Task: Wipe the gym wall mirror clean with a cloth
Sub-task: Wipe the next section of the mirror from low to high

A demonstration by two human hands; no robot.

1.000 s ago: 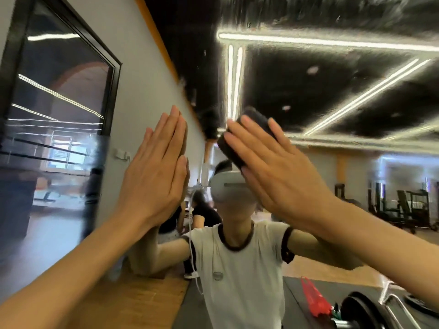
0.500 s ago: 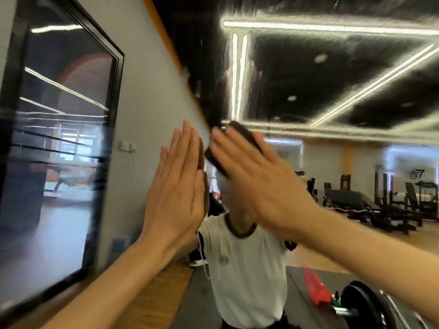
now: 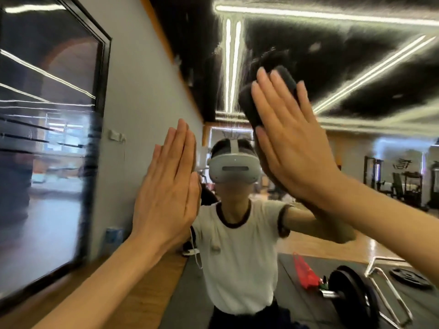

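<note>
We have a single view, from a wide-angle camera worn on the person's head. It faces straight at the wall mirror (image 3: 332, 67) from very near, tilted a little upward, so the reflected ceiling lights fill the top and the reflected floor the bottom. Both forearms reach in from the lower corners, with the left hand (image 3: 166, 193) and right hand (image 3: 292, 148) close to the lens. In the reflection we see the headset (image 3: 234, 170) itself facing back. With no second view, nothing is shared.
</note>
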